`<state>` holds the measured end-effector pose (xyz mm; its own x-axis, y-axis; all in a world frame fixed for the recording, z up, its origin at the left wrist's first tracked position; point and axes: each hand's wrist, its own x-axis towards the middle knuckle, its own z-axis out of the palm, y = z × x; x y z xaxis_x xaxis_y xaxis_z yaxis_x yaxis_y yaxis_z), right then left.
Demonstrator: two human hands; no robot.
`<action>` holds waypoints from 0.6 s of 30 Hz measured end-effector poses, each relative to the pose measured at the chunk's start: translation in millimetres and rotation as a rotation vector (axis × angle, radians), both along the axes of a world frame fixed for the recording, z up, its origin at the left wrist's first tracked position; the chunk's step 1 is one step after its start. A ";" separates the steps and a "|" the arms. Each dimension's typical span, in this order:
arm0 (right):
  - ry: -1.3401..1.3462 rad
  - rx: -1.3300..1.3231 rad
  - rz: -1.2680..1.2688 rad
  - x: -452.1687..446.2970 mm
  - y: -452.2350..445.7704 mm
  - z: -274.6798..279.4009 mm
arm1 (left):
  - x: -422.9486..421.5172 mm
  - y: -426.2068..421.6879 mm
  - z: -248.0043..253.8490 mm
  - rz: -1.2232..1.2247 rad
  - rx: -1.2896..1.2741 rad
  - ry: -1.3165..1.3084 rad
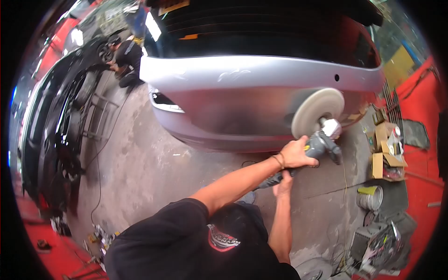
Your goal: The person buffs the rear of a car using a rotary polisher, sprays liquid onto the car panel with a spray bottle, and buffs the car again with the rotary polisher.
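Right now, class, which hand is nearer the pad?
Left. The left hand grips the polisher toward its front, close to the pad; the right hand holds farther back, toward the rear.

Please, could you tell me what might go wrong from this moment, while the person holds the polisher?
The white pad is close to the round hole in the silver panel, so its rim might catch there.
The left hand, gripping the polisher near the pad, wears a wristband that could perhaps snag.
The right hand grips further back; losing either hold might let the tool swing.
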<state>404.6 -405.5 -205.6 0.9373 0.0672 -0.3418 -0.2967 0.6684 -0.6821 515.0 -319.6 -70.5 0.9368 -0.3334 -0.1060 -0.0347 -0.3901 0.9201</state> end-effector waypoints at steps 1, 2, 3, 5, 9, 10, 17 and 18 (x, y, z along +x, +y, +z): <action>0.003 -0.087 -0.079 5.8 -5.6 15.3 | 2.0 -8.4 6.1 0.039 -0.042 -0.013; -0.022 -0.108 -0.037 8.2 -11.1 34.1 | 0.3 -8.7 21.1 0.052 -0.091 0.015; -0.048 -0.129 0.002 9.0 -15.0 50.9 | -2.9 -6.8 34.2 0.061 -0.141 0.041; -0.119 -0.167 0.067 4.7 -13.5 58.2 | -14.7 2.6 39.7 0.126 -0.237 0.002; -0.228 -0.419 0.086 -9.8 23.9 52.9 | -43.8 56.1 43.5 0.269 -0.444 -0.082; -0.284 -0.495 0.092 -11.6 42.5 56.2 | -52.5 76.2 46.1 0.282 -0.497 -0.095; -0.350 -0.762 0.334 -47.9 167.6 108.4 | -113.5 228.2 44.8 0.417 -0.708 -0.111; -0.354 -0.754 0.392 -51.9 183.8 123.1 | -123.0 247.7 43.8 0.417 -0.794 -0.009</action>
<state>352.6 -221.7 -82.4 0.9527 0.2783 -0.1219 -0.0992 -0.0944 -0.9906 392.0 -71.9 -26.7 0.9979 0.0623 0.0193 -0.0415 0.3787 0.9246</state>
